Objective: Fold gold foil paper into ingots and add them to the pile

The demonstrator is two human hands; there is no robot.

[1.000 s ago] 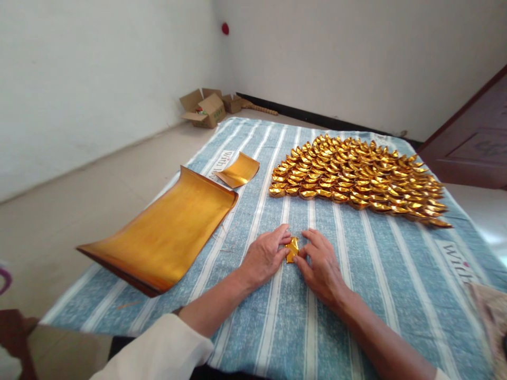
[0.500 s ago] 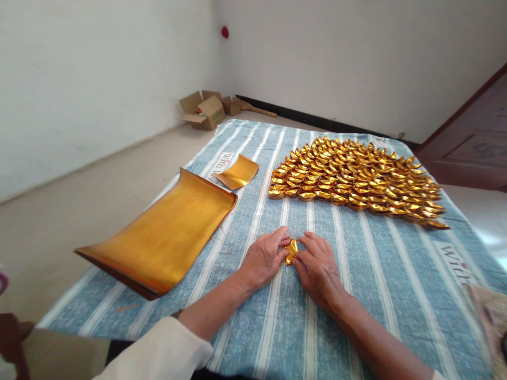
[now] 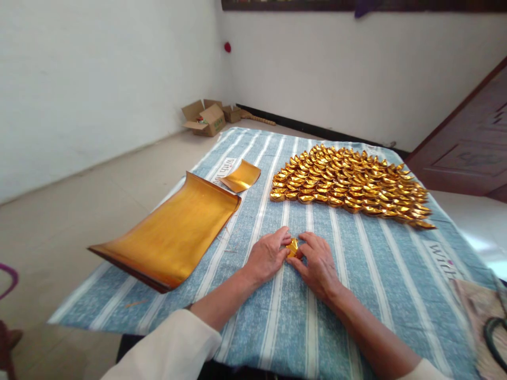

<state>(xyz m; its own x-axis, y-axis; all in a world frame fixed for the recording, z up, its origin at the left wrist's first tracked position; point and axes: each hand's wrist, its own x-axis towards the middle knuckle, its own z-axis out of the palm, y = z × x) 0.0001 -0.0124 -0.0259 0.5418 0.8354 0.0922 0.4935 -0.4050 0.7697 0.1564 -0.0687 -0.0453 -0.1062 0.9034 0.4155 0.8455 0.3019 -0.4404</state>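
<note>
The left hand (image 3: pixel 267 256) and right hand (image 3: pixel 319 264) pinch opposite sides of a small gold paper (image 3: pixel 292 247) on the striped cloth (image 3: pixel 247 338); it seems mid-fold, so the next move likely calls for light, even fingertip pressure

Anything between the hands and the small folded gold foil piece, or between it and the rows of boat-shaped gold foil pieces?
Nothing visible: left hand and right hand both touch the small folded gold foil piece. Past the fingertips, only blue striped cloth shows before the boat-shaped gold foil pieces.
</note>
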